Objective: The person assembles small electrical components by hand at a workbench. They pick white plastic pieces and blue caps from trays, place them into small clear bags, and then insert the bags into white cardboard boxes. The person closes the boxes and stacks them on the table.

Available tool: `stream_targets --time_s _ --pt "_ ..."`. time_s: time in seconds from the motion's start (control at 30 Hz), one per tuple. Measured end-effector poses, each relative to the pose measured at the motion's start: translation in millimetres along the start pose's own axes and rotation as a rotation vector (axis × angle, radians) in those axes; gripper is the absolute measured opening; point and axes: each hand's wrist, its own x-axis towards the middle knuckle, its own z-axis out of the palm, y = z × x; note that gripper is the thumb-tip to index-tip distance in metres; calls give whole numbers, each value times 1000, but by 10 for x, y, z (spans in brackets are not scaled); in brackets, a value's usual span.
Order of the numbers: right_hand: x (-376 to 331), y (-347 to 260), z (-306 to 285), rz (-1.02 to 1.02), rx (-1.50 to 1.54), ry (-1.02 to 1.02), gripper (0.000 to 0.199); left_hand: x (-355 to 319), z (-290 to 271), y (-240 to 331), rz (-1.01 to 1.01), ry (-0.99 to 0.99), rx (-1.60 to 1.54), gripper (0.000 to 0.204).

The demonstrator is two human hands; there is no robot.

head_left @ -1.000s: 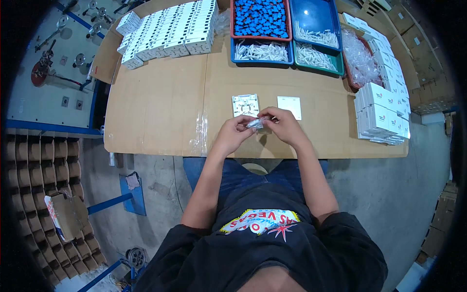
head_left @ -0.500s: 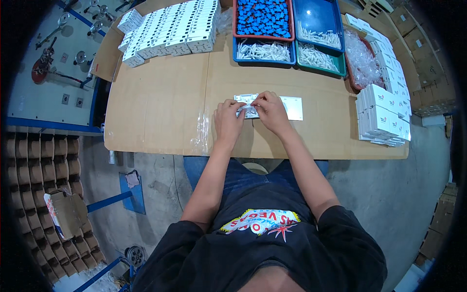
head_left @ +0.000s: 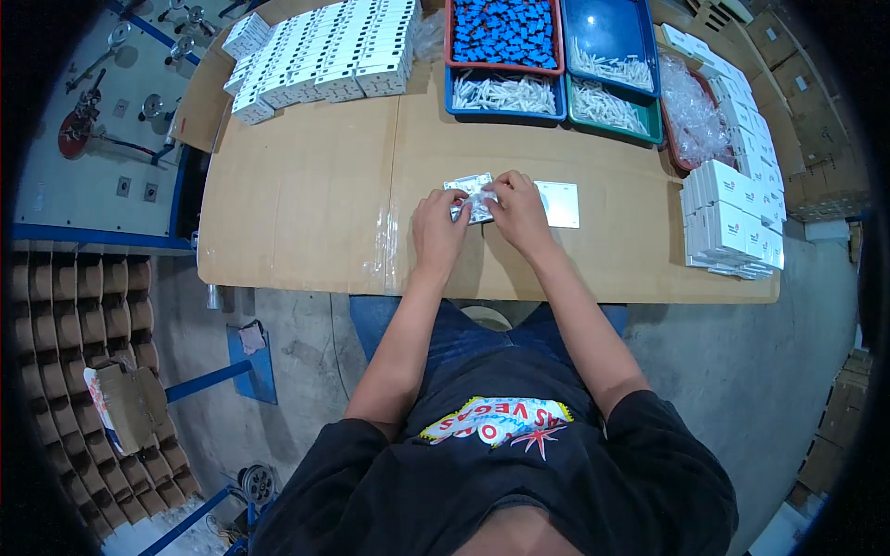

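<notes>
Both hands meet over a small white open box (head_left: 470, 183) lying on the cardboard-covered table. My left hand (head_left: 438, 222) has its fingers curled in a pinch at the left side of a small, crumpled clear plastic bag (head_left: 476, 204). From the other side, my right hand (head_left: 518, 213) pinches the same bag between thumb and fingers. The bag lies over the box, and what is in it is too small to tell. Just right of my right hand, a flat white panel (head_left: 562, 205) rests on the cardboard, partly behind that hand.
Stacked white boxes (head_left: 324, 65) fill the far left; more white boxes (head_left: 732, 218) stand at the right. At the back are a red tray (head_left: 449, 37) of blue pieces, blue (head_left: 505, 119) and green (head_left: 612, 135) trays of white pieces, and clear plastic bags (head_left: 691, 116).
The box beneath my hands has tilted slightly, and the clear bag shows more between my fingers. Both hands keep nearly the same place.
</notes>
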Motion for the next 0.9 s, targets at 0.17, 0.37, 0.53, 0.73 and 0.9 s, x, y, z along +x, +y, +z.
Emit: stream_targets --time_s 0.17,0.37,0.53,0.73,0.9 --pt "40 -43 65 16 79 -1 17 -35 3 53 59 49 81 16" --pt "-6 -21 -11 -35 -17 -41 19 -59 60 47 53 108 67 14" --pt "8 -48 -114 -23 -6 -37 20 -82 68 64 77 121 121 15" --pt "19 15 -83 -66 -11 24 23 -128 91 110 102 130 151 21" --pt "-2 58 -89 -74 -57 -3 19 -150 139 161 49 121 166 22"
